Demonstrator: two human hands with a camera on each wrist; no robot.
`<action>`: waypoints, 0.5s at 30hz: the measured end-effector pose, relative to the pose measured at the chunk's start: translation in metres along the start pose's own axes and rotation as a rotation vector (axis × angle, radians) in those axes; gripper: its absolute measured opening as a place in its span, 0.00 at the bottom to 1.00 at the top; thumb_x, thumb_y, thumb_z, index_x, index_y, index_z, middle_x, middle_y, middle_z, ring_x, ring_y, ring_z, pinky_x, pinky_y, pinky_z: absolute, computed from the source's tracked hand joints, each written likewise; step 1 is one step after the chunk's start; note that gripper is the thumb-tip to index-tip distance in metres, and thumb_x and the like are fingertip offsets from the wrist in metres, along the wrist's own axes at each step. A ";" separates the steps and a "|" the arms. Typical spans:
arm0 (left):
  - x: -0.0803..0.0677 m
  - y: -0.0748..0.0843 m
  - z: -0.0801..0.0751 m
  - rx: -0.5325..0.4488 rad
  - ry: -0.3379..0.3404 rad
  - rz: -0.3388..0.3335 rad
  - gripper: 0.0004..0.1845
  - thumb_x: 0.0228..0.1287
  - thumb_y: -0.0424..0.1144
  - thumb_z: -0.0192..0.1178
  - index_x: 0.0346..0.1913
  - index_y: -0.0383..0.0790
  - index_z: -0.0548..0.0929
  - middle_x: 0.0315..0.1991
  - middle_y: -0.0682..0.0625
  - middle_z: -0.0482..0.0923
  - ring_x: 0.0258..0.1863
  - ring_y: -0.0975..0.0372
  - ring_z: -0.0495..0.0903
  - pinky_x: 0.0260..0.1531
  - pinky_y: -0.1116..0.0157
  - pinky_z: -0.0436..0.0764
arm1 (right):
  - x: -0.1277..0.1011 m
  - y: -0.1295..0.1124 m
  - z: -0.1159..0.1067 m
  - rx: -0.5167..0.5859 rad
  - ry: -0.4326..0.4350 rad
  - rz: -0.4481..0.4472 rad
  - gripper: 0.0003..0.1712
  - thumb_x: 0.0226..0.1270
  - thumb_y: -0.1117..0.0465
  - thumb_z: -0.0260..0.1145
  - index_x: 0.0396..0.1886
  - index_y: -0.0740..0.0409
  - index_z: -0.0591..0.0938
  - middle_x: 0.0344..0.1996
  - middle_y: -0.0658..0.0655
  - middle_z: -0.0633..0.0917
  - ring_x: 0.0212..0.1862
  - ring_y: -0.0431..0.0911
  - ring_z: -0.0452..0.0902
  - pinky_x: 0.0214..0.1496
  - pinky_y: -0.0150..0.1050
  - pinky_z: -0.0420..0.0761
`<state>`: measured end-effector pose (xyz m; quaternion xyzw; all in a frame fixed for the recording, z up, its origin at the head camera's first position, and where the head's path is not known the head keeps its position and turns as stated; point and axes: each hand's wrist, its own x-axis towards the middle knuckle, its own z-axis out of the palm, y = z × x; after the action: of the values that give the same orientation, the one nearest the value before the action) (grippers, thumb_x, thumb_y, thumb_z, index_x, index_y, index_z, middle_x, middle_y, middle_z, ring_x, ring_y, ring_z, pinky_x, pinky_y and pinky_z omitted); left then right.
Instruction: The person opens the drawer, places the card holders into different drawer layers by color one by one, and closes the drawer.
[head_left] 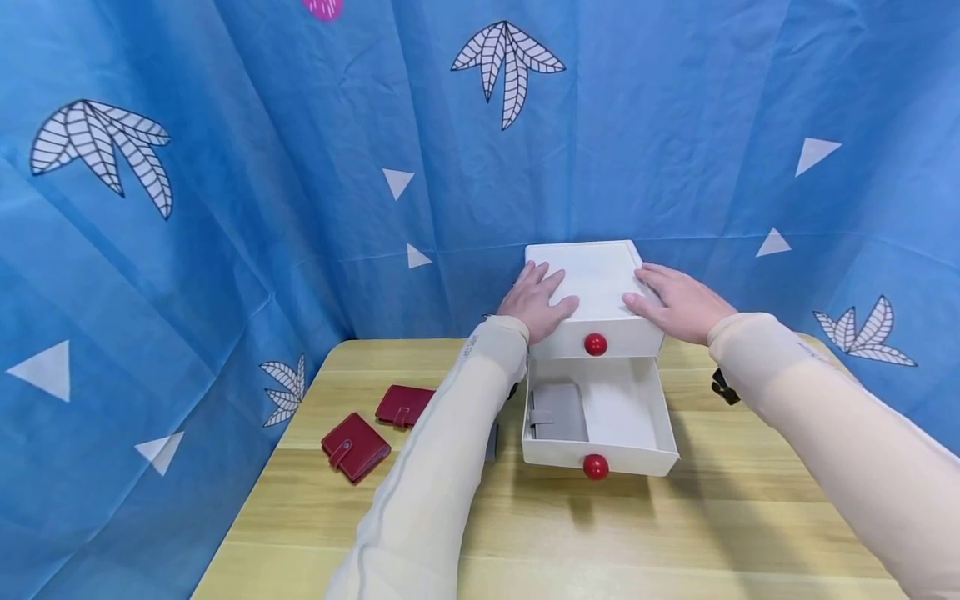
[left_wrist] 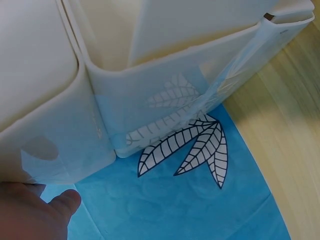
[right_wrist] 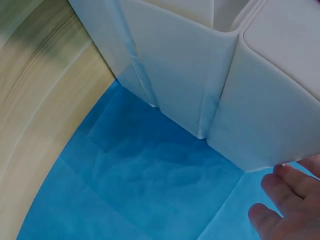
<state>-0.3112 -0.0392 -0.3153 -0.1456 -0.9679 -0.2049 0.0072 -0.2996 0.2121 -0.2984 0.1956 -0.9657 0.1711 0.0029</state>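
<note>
A white drawer box (head_left: 596,279) with red round knobs stands at the back of the table. Its lower drawer (head_left: 626,454) is pulled out, with a grey wallet (head_left: 562,408) lying along the left side inside. The upper drawer (head_left: 633,337) is pushed in. My left hand (head_left: 534,302) rests on the top's left edge, fingers spread and thumb toward the middle. On the top's right edge rests my right hand (head_left: 678,302), its fingers extended. In the right wrist view, fingertips of the right hand (right_wrist: 290,202) touch the box's edge.
Two dark red wallets, one nearer (head_left: 356,447) and one farther (head_left: 403,406), lie left of my left sleeve, which partly covers the farther one. A grey object (head_left: 492,443) peeks out beside that sleeve. A blue patterned curtain (head_left: 465,192) hangs behind the wooden table (head_left: 570,550).
</note>
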 end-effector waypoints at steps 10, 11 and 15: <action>0.001 0.002 -0.001 0.001 -0.018 -0.014 0.34 0.69 0.64 0.39 0.75 0.58 0.56 0.77 0.54 0.45 0.76 0.60 0.35 0.71 0.53 0.47 | 0.012 -0.011 0.003 -0.021 -0.056 -0.030 0.51 0.69 0.30 0.44 0.74 0.67 0.54 0.74 0.70 0.49 0.74 0.65 0.39 0.71 0.62 0.46; 0.000 0.002 -0.001 0.002 -0.020 -0.013 0.34 0.69 0.64 0.38 0.75 0.58 0.56 0.77 0.54 0.45 0.76 0.60 0.35 0.71 0.53 0.47 | 0.013 -0.012 0.004 -0.025 -0.061 -0.034 0.51 0.69 0.30 0.44 0.74 0.67 0.53 0.74 0.70 0.49 0.74 0.65 0.39 0.71 0.61 0.45; 0.000 0.002 -0.001 0.003 -0.019 -0.008 0.34 0.69 0.64 0.39 0.75 0.58 0.56 0.77 0.54 0.45 0.76 0.60 0.35 0.71 0.52 0.48 | 0.017 -0.015 0.006 -0.035 -0.071 -0.051 0.51 0.70 0.31 0.44 0.74 0.69 0.53 0.73 0.71 0.50 0.74 0.66 0.36 0.72 0.60 0.42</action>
<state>-0.3102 -0.0375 -0.3136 -0.1437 -0.9688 -0.2020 -0.0027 -0.3095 0.1905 -0.2979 0.2262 -0.9626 0.1471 -0.0235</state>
